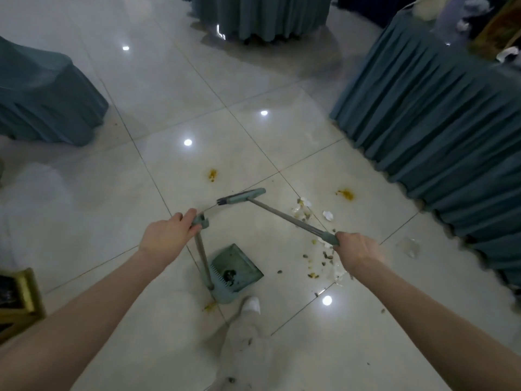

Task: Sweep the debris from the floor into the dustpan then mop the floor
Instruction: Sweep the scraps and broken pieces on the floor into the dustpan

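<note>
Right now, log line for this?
left hand grips dustpan handle | right hand grips broom handle | debris on floor, right of dustpan

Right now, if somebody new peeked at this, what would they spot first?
Probably the mess of white shards and food bits on the shiny floor, right of centre, near the teal table skirt. Next, the green dustpan standing below centre, its handle in the left hand, and the broom in the right hand, its head reaching out beyond the dustpan.
</note>
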Motion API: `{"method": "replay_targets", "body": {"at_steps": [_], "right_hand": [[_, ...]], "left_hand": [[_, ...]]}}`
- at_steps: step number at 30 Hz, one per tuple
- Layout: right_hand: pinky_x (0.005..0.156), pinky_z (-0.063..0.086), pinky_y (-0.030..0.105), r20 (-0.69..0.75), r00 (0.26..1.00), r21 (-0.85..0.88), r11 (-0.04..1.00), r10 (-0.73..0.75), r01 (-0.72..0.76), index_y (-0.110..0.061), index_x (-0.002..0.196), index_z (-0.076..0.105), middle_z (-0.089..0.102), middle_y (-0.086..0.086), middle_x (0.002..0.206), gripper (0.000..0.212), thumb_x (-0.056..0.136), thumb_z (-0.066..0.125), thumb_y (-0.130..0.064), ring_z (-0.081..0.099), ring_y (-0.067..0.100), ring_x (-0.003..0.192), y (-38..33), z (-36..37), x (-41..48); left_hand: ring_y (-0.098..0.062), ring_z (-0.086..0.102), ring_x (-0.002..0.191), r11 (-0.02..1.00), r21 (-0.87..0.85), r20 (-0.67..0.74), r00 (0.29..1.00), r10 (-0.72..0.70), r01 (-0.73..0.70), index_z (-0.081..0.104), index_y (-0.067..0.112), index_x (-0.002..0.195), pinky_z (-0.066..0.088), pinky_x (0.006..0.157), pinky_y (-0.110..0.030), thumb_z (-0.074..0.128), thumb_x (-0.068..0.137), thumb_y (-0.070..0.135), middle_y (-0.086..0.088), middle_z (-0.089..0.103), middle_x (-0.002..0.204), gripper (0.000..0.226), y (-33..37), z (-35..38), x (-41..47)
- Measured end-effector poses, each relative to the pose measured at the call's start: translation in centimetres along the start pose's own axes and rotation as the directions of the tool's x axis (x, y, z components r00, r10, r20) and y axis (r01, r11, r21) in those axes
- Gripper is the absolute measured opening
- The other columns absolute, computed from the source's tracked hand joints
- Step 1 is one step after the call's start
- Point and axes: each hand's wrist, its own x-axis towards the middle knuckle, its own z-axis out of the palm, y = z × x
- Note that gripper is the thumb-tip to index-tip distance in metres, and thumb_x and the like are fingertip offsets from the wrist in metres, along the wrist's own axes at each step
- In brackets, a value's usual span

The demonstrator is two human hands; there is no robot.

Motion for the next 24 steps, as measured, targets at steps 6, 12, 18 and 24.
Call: {"method": "replay_targets", "body": {"at_steps": [6, 12, 18, 24], "right_hand": [[0.061, 0.046, 0.026, 0.000, 0.999, -0.006, 0.999, -0.036, 0.036, -0.019, 0.113, 0.058, 0.059, -0.001, 0.085, 0.018, 0.100, 0.048, -0.024, 0.060, 0.017, 0.075, -2.5, -2.4, 11.7], [0.064, 0.043, 0.025, 0.063, 0.996, 0.041, 0.997, -0.068, 0.066, -0.015, 0.113, 0.059, 0.067, 0.002, 0.101, 0.020, 0.095, 0.051, -0.011, 0.066, 0.018, 0.091, -5.7, -1.0, 21.4], [0.067, 0.047, 0.031, 0.266, 0.957, 0.260, 0.965, -0.114, 0.043, -0.014, 0.120, 0.055, 0.060, 0.006, 0.098, 0.031, 0.095, 0.039, -0.010, 0.062, 0.024, 0.091, -5.8, 3.3, 26.1], [0.067, 0.046, 0.031, 0.306, 0.919, 0.313, 0.938, -0.250, 0.151, -0.014, 0.129, 0.048, 0.061, 0.010, 0.101, 0.032, 0.098, 0.039, -0.015, 0.058, 0.026, 0.082, 2.0, 6.8, 25.3]], "left_hand": [[-0.016, 0.016, 0.039, 0.993, 0.081, -0.157, 0.983, 0.092, -0.080, 0.056, 0.009, 0.094, 0.028, 0.031, -0.019, 0.069, 0.085, 0.032, -0.004, 0.037, 0.071, 0.028, 0.4, 2.6, 5.7], [-0.017, 0.033, 0.033, 0.999, -0.047, -0.075, 0.997, -0.016, 0.013, 0.053, 0.014, 0.103, 0.032, 0.032, -0.022, 0.034, 0.097, 0.047, -0.001, 0.044, 0.058, 0.038, 2.1, 4.5, 9.7], [-0.021, 0.038, 0.037, 0.998, 0.056, -0.068, 0.997, 0.044, -0.040, 0.055, 0.010, 0.105, 0.026, 0.033, -0.021, 0.024, 0.103, 0.029, -0.008, 0.054, 0.068, 0.037, 5.3, 4.9, 10.8], [-0.026, 0.042, 0.029, 0.984, -0.105, 0.016, 0.989, -0.146, 0.147, 0.046, 0.013, 0.103, 0.018, 0.039, -0.015, 0.015, 0.098, 0.054, -0.004, 0.051, 0.059, 0.051, 11.5, 3.4, 10.1]]}}
